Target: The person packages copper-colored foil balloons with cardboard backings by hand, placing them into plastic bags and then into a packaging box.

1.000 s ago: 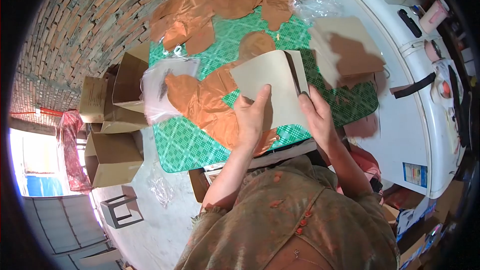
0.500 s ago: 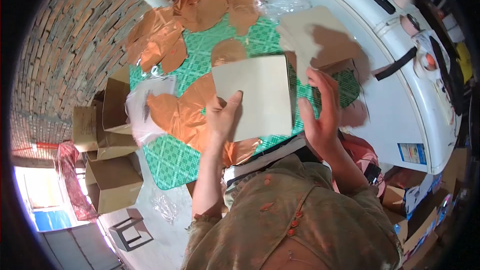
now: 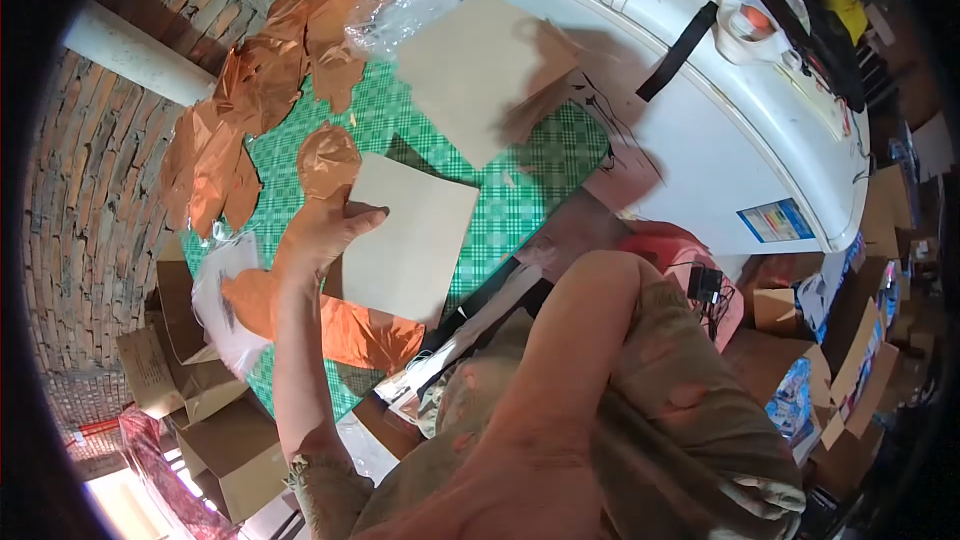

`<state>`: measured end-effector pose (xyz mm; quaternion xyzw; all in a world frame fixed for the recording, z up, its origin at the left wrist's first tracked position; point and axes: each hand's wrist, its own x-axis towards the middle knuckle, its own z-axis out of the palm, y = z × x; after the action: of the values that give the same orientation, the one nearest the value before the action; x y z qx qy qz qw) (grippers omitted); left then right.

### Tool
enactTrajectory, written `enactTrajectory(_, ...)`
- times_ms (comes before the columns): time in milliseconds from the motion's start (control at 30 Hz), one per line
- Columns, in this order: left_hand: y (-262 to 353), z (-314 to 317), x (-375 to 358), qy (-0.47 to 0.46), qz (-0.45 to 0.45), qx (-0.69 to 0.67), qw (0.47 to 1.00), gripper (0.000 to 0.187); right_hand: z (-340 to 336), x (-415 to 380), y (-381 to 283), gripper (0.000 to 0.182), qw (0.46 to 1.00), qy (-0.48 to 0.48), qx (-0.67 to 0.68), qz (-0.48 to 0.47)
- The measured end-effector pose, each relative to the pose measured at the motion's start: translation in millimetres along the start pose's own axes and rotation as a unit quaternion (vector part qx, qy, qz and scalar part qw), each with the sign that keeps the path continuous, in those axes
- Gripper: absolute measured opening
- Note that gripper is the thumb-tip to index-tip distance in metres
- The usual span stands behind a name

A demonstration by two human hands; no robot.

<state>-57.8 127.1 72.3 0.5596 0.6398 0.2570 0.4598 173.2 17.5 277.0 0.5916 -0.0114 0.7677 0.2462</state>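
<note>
My left hand (image 3: 322, 228) grips the left edge of a flat, light-beige cardboard sheet (image 3: 410, 240). Its thumb lies across the top face, while the other fingers are mostly hidden at the edge. Beneath and beside the sheet is a shiny copper-coloured foil piece (image 3: 375, 338), with a rounded foil part (image 3: 330, 162) just above the hand. My right arm is bent sharply, elbow raised. The right hand (image 3: 500, 495) is close to the camera at the bottom edge, its fingers out of sight. A second beige sheet or stack (image 3: 470, 70) lies farther back.
A green checked cloth (image 3: 520, 195) covers the table. More crumpled copper foil (image 3: 265, 75) and clear plastic (image 3: 400, 10) lie at its far side. A white appliance (image 3: 720, 140) borders the right. Open cardboard boxes stand at left (image 3: 235, 450) and right (image 3: 780, 370).
My right hand has left the sheet's right side and come back toward my body and the camera. The view has turned; my left hand still holds the cardboard sheet.
</note>
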Motion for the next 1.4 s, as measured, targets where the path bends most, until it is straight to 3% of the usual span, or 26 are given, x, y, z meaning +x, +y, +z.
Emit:
enactTrajectory(67,16.4,3.5,-2.9,0.034,0.0,0.154,0.987,0.063,17.6,11.9,-38.8,0.038,0.978,0.111,0.054,0.168)
enactTrajectory(100,24.1,7.1,-2.0,0.048,0.002,0.229,0.972,0.064,17.9,9.9,-41.5,0.038,0.969,0.132,0.043,0.205)
enactTrajectory(133,17.5,11.3,4.5,0.111,0.075,0.285,0.949,0.063,18.2,8.0,-44.4,0.038,0.958,0.153,0.035,0.242)
enactTrajectory(200,-2.3,19.5,16.7,0.237,0.215,0.384,0.866,0.061,13.1,-15.2,-23.8,0.035,0.979,0.125,-0.051,0.151)
enactTrajectory(267,50.2,37.5,10.6,0.203,0.208,0.283,0.914,0.058,17.3,-27.8,-11.1,0.032,0.976,0.128,-0.174,-0.041)
enactTrajectory(333,80.0,52.1,11.6,0.19,0.233,0.226,0.927,0.057,18.3,-34.0,-34.6,0.032,0.94,0.164,-0.298,-0.024)
enactTrajectory(367,78.5,60.0,22.3,0.183,0.206,0.181,0.944,0.053,11.8,-41.1,-77.6,0.029,0.91,0.194,-0.347,0.114)
enactTrajectory(400,83.7,68.3,31.4,0.169,0.178,0.081,0.966,0.046,9.2,-52.1,-104.0,0.023,0.807,0.216,-0.533,0.133)
enactTrajectory(433,76.1,72.0,46.0,0.146,0.149,0.005,0.978,0.04,6.6,-63.2,-130.4,0.018,0.625,0.227,-0.725,0.179)
enactTrajectory(467,66.3,75.6,60.0,0.121,0.119,-0.072,0.983,0.037,3.9,-74.3,-156.9,0.012,0.451,0.238,-0.83,0.226)
enactTrajectory(500,63.9,79.0,70.4,0.091,0.084,-0.118,0.985,0.036,-8.5,-88.7,-184.4,0.011,0.229,0.156,-0.953,0.121)
enactTrajectory(533,65.3,81.6,76.8,0.059,0.051,-0.164,0.983,0.037,-12.3,-99.0,-218.1,0.013,0.085,0.152,-0.98,0.096)
enactTrajectory(600,70.0,85.9,81.7,0.04,0.036,-0.169,0.984,0.039,-7.6,-120.6,-284.5,0.024,-0.135,0.137,-0.977,0.096)
enactTrajectory(667,65.8,93.8,90.4,0.022,0.03,-0.158,0.987,0.042,-0.6,-144.5,-332.2,0.027,-0.21,0.168,-0.96,0.083)
enactTrajectory(767,70.3,100.0,91.1,0.031,0.031,-0.159,0.986,0.042,-0.2,-160.0,-356.4,0.03,-0.204,0.244,-0.94,0.125)
enactTrajectory(867,70.4,101.0,90.2,0.03,0.034,-0.164,0.985,0.041,-8.4,-163.4,-363.5,0.031,-0.155,0.296,-0.934,0.124)
enactTrajectory(1067,65.8,102.3,93.2,0.018,0.038,-0.165,0.985,0.037,-8.8,-155.4,-356.5,0.026,-0.146,0.262,-0.951,0.076)
enactTrajectory(1167,63.5,103.4,93.4,0.01,0.028,-0.181,0.983,0.033,-7.2,-150.4,-352.5,0.024,-0.093,0.29,-0.951,0.056)
enactTrajectory(1400,69.2,106.2,88.5,0.014,0.023,-0.226,0.974,0.039,-10.7,-162.0,-374.7,0.029,-0.068,0.342,-0.933,0.083)
